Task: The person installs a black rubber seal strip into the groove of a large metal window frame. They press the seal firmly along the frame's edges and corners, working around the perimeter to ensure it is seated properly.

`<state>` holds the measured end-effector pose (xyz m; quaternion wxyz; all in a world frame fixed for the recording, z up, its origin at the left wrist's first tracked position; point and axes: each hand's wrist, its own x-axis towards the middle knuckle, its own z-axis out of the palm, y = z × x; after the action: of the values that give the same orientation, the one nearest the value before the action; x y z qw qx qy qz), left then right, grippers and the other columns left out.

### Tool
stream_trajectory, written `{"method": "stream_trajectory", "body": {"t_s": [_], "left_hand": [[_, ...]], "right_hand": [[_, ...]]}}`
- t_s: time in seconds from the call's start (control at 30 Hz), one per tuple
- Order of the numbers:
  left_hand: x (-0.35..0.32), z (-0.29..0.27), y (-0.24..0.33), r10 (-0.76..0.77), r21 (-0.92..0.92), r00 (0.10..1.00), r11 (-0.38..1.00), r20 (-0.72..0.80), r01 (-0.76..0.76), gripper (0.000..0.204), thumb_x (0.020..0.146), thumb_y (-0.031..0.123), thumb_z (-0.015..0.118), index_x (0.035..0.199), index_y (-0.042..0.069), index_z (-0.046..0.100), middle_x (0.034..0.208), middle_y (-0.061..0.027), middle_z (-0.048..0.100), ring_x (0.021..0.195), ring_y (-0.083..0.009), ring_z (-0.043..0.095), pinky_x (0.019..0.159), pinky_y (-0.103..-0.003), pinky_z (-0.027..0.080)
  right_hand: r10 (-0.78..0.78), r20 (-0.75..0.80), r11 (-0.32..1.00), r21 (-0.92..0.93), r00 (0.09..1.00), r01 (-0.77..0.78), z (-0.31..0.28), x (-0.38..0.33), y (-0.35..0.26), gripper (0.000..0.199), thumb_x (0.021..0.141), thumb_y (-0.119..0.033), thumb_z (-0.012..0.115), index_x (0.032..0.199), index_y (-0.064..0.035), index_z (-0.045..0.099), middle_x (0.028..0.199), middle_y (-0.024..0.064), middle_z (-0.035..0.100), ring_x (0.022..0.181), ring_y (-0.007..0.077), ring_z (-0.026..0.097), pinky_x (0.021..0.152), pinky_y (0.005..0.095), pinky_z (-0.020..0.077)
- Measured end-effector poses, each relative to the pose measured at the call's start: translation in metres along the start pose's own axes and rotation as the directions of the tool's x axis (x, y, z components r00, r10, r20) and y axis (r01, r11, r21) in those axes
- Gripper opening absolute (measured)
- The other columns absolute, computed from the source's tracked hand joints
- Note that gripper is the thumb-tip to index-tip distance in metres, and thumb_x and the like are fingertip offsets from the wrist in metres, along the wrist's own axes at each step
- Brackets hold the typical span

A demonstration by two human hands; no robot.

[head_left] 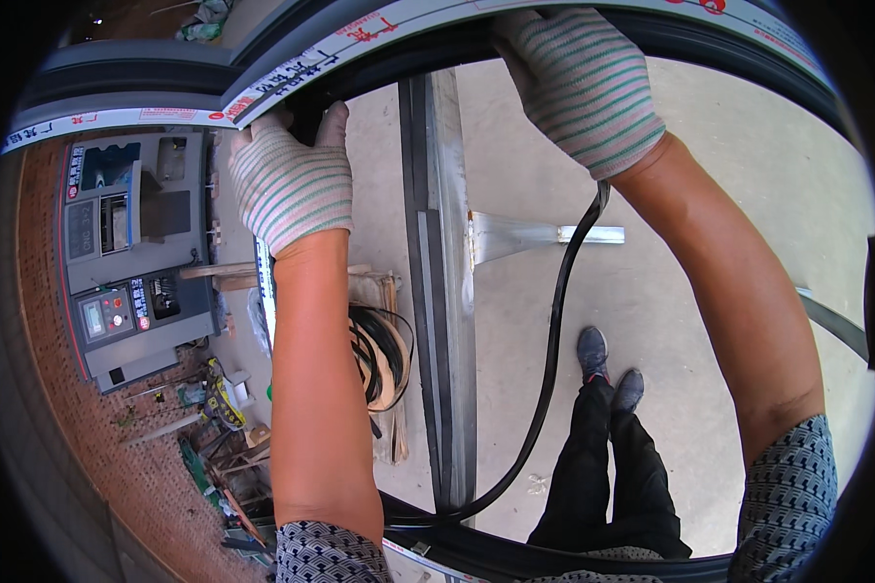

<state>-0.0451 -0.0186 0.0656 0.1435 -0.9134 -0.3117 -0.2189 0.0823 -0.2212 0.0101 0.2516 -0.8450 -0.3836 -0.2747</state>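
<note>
Left hand: left hand [290,183] in a striped knit glove is pressing on the upper rail of the window frame [379,39], fingers curled over the rail's edge near its corner, closed onto it.
Right hand: right hand [578,83], same kind of glove, is gripping the top rail further along to the right, fingers wrapped over the edge; the black rubber strip [551,340] is running out from under the palm at the wrist.
Rubber strip: hanging down from the right hand in a long curve, dropping past the legs and sweeping left to the frame's lower rail [476,554] at the bottom of the view.
Frame: dark profile with white protective tape along the top rail, held upright in front of the person; centre bar [447,291] is running vertically between the two forearms.
Coil: loose coil of black strip [379,355] is lying on a wooden pallet, just right of the left forearm.
Machine: grey machine with control panel [131,253] is standing at far left, tools and scraps scattered below it.
Floor: concrete floor [710,175]; the person's dark trousers and shoes [608,369] showing below.
</note>
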Motion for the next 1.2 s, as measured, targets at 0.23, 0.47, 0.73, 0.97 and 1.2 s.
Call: {"method": "stream_trajectory", "body": {"t_s": [0.23,0.47,0.73,0.97,1.2], "left_hand": [[-0.006,-0.004,-0.005,-0.065,0.093,0.996,0.993,-0.067,0.071,0.076,0.079,0.055,0.082,0.121,-0.005,0.066,0.124,-0.0254,0.063,0.117,-0.04,0.063,0.103,-0.048,0.051],[-0.015,0.027,0.018,-0.289,-0.719,0.879,0.507,0.378,0.476,0.038,0.094,0.037,0.073,0.102,0.0,0.073,0.078,-0.007,0.067,0.061,-0.0137,0.06,0.057,-0.026,0.05],[0.024,0.044,0.006,0.081,-0.583,0.667,-0.417,0.741,0.698,0.035,0.102,0.037,0.058,0.103,0.003,0.065,0.071,-0.0012,0.056,0.045,-0.0059,0.034,0.039,-0.02,0.026],[0.045,0.041,-0.005,0.157,-0.522,0.576,-0.282,0.803,0.805,0.044,0.106,0.039,0.052,0.115,-0.003,0.06,0.073,-0.004,0.06,0.043,-0.005,0.037,0.036,-0.02,0.028],[0.037,0.064,-0.014,0.294,-0.405,0.679,-0.622,0.672,0.67,0.03,0.108,0.029,0.048,0.113,0.0,0.056,0.075,-0.0044,0.06,0.043,-0.005,0.041,0.036,-0.021,0.034]], "right_hand": [[0.007,0.016,1.0,-0.022,1.0,-0.007,-0.003,-0.004,0.003,0.015,0.08,-0.001,0.059,0.093,-0.0007,0.064,0.071,0.0193,0.064,0.065,0.0378,0.065,0.057,0.0483,0.0523],[-0.019,-0.051,1.0,0.021,0.999,0.02,0.0,-0.006,0.003,0.014,0.08,-0.002,0.058,0.092,-0.0026,0.065,0.074,0.0193,0.064,0.068,0.0392,0.064,0.06,0.049,0.052],[-0.024,-0.076,0.997,0.07,0.997,0.029,0.003,-0.005,0.0,0.009,0.083,-0.003,0.058,0.09,-0.0039,0.064,0.074,0.0194,0.063,0.068,0.0396,0.064,0.06,0.0497,0.051],[-0.027,-0.085,0.998,0.051,0.996,0.032,0.005,-0.003,-0.002,0.007,0.084,-0.004,0.059,0.09,-0.0042,0.063,0.073,0.0185,0.063,0.065,0.0392,0.062,0.059,0.049,0.0506],[-0.054,-0.154,0.996,0.063,0.987,0.064,0.004,-0.001,-0.004,0.004,0.086,-0.005,0.061,0.089,-0.0033,0.062,0.073,0.018,0.062,0.067,0.0385,0.062,0.06,0.0483,0.0507]]}}
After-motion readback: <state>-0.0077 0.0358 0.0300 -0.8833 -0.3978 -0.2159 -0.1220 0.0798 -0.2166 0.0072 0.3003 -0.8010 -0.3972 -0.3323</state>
